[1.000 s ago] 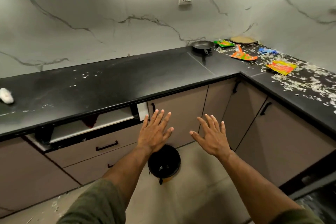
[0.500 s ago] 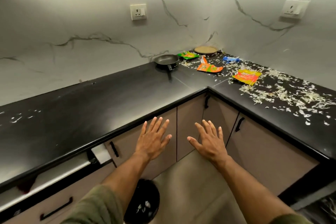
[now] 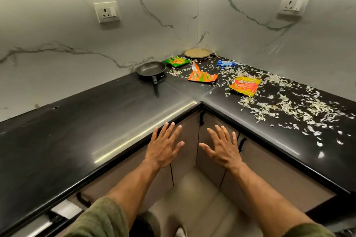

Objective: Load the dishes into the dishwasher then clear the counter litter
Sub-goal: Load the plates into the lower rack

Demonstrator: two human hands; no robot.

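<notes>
View swung right to corner: your left hand (image 3: 163, 148) and right hand (image 3: 223, 148) empty, fingers spread. Pan (image 3: 151, 68), plate (image 3: 197, 53) now closer, unloaded.

olive-green knit sleeves (image 3: 100, 219) pushed up past the elbows, bare forearms, left hand (image 3: 163, 146) and right hand (image 3: 223, 148) totally bare

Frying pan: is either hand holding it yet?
No. The frying pan sits alone on the counter; both hands, left and right, are empty.
</notes>
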